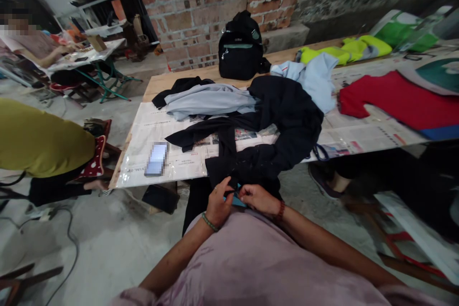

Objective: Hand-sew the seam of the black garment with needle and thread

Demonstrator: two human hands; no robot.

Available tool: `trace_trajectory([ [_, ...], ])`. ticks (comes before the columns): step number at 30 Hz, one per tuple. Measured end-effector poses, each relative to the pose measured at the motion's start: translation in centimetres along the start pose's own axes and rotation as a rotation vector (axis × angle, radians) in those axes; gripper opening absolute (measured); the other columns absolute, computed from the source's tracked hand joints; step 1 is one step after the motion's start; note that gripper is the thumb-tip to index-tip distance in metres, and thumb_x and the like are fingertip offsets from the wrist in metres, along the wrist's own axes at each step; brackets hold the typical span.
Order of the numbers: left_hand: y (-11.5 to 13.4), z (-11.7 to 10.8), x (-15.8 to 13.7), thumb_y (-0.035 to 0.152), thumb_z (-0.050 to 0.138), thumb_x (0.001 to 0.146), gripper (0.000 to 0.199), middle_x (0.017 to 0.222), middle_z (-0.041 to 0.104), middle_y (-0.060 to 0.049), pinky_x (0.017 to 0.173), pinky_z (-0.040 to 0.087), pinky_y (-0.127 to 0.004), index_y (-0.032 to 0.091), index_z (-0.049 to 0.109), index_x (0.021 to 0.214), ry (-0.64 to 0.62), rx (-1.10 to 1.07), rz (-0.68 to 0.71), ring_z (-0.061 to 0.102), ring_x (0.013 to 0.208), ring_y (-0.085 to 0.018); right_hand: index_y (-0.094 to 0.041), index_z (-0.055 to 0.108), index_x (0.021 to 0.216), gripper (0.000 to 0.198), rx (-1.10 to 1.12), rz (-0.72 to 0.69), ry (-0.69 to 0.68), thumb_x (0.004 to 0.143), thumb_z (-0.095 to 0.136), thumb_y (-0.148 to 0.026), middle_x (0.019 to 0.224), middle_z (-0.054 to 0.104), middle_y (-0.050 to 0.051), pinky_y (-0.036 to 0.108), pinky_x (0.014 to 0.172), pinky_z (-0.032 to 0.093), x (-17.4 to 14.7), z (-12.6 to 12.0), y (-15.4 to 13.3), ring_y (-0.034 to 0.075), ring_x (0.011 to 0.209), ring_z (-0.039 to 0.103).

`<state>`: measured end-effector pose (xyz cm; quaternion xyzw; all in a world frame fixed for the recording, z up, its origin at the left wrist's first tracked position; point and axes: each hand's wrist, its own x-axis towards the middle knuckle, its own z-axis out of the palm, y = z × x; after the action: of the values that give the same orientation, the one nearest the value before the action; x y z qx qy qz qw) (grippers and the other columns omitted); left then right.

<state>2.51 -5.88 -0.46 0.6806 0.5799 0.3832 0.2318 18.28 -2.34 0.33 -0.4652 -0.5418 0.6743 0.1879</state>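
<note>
A dark garment [290, 119] lies bunched on the table and hangs over its front edge towards my lap. At that hanging end my left hand [219, 203] has its fingers closed on the dark cloth. Close beside it, my right hand [260, 198] is pinched at the same spot, thumb and fingertips together; whatever it holds is too small to make out. Between and just below the hands shows a bit of blue material [237, 201], partly hidden by the fingers. A light grey-blue piece of cloth [215, 98] rests with the dark garment behind.
On the newspaper-covered table [139, 126] lie a phone [156, 158], a black backpack [241, 48], a red garment [390, 100], a pale blue cloth [315, 79] and a yellow vest [347, 50]. People sit at left, one in a mustard top [43, 138]. A cable [73, 244] crosses the floor.
</note>
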Motion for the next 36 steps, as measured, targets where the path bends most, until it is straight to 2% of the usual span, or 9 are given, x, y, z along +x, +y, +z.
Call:
trace_trajectory([
  [4, -0.1, -0.1, 0.1, 0.012, 0.050, 0.072, 0.046, 0.084, 0.063, -0.003, 0.079, 0.048, -0.030, 0.018, 0.042, 0.118, -0.023, -0.024, -0.009, 0.059, 0.080, -0.014, -0.014, 0.052, 0.067, 0.003, 0.010, 0.040, -0.031, 0.066, 0.051, -0.016, 0.046, 0.044, -0.007, 0.015, 0.034, 0.024, 0.2, 0.1, -0.3, 0.003, 0.034, 0.033],
  [7, -0.1, -0.2, 0.1, 0.013, 0.050, 0.073, 0.045, 0.083, 0.063, -0.003, 0.078, 0.048, -0.029, 0.018, 0.044, 0.117, -0.037, -0.019, 0.028, 0.059, 0.079, -0.013, -0.014, 0.052, 0.067, 0.008, 0.032, 0.044, 0.020, 0.069, 0.050, -0.021, 0.045, 0.043, -0.007, 0.016, 0.034, 0.023, 0.5, 0.5, -0.3, 0.003, 0.033, 0.032],
  [12, 0.1, -0.8, -0.1, 0.020, 0.052, 0.075, 0.042, 0.082, 0.063, -0.003, 0.079, 0.047, -0.029, 0.018, 0.044, 0.116, -0.072, -0.114, 0.045, 0.059, 0.078, -0.013, -0.015, 0.051, 0.062, 0.015, -0.058, -0.097, 0.033, 0.071, 0.050, -0.027, 0.042, 0.041, -0.007, 0.017, 0.040, 0.028, 0.6, 0.2, 0.6, 0.005, 0.038, 0.035],
  [16, 0.0, -1.1, 0.8, 0.032, 0.046, 0.079, 0.027, 0.070, 0.058, -0.001, 0.052, 0.045, -0.020, 0.014, 0.055, 0.098, 0.023, -0.307, -0.275, 0.054, 0.056, -0.009, -0.016, 0.053, 0.065, 0.017, -0.105, -0.145, -0.033, 0.073, 0.050, -0.030, 0.046, 0.043, -0.006, 0.017, 0.044, 0.031, 0.5, -0.7, 1.3, 0.006, 0.043, 0.041],
  [19, 0.0, -1.4, 1.9, 0.039, 0.046, 0.077, 0.030, 0.059, 0.051, 0.001, 0.039, 0.033, -0.016, 0.012, 0.059, 0.081, -0.064, -0.431, -0.489, 0.043, 0.044, -0.006, -0.016, 0.055, 0.068, 0.016, -0.115, -0.159, -0.066, 0.074, 0.050, -0.030, 0.049, 0.043, -0.006, 0.017, 0.044, 0.031, 0.6, -1.0, 1.5, 0.006, 0.044, 0.041],
  [23, 0.6, -1.9, 3.1, 0.043, 0.052, 0.072, 0.032, 0.057, 0.049, 0.002, 0.038, 0.028, -0.017, 0.012, 0.062, 0.069, -0.246, -0.402, -0.533, 0.040, 0.044, -0.005, -0.016, 0.057, 0.071, 0.016, -0.131, -0.192, -0.091, 0.074, 0.049, -0.030, 0.049, 0.044, -0.006, 0.017, 0.043, 0.032, 0.8, -0.9, 1.2, 0.005, 0.043, 0.040],
  [27, 1.1, -1.7, 3.4, 0.029, 0.066, 0.059, 0.017, 0.064, 0.053, 0.000, 0.045, 0.033, -0.016, 0.013, 0.062, 0.060, -0.284, -0.395, -0.436, 0.046, 0.055, -0.007, -0.015, 0.058, 0.068, 0.017, -0.181, -0.219, -0.066, 0.074, 0.050, -0.028, 0.048, 0.046, -0.005, 0.017, 0.043, 0.032, 0.8, -0.8, 0.9, 0.006, 0.043, 0.040],
  [33, 0.4, -1.4, 3.6, 0.036, 0.063, 0.064, 0.025, 0.043, 0.044, 0.006, 0.031, 0.015, -0.015, 0.013, 0.054, 0.068, -0.373, -0.753, -0.784, 0.027, 0.031, -0.002, -0.015, 0.060, 0.068, 0.017, -0.240, -0.245, -0.025, 0.074, 0.049, -0.026, 0.050, 0.049, -0.004, 0.017, 0.044, 0.033, 0.7, -1.2, 1.0, 0.006, 0.044, 0.042],
  [36, 0.4, -2.0, 4.0, 0.036, 0.066, 0.062, 0.028, 0.047, 0.046, 0.005, 0.030, 0.012, -0.014, 0.013, 0.052, 0.069, -0.422, -0.933, -0.839, 0.030, 0.032, -0.001, -0.015, 0.060, 0.067, 0.017, -0.267, -0.250, -0.020, 0.074, 0.049, -0.026, 0.050, 0.049, -0.003, 0.017, 0.044, 0.032, 0.6, -1.3, 1.1, 0.006, 0.044, 0.041],
])
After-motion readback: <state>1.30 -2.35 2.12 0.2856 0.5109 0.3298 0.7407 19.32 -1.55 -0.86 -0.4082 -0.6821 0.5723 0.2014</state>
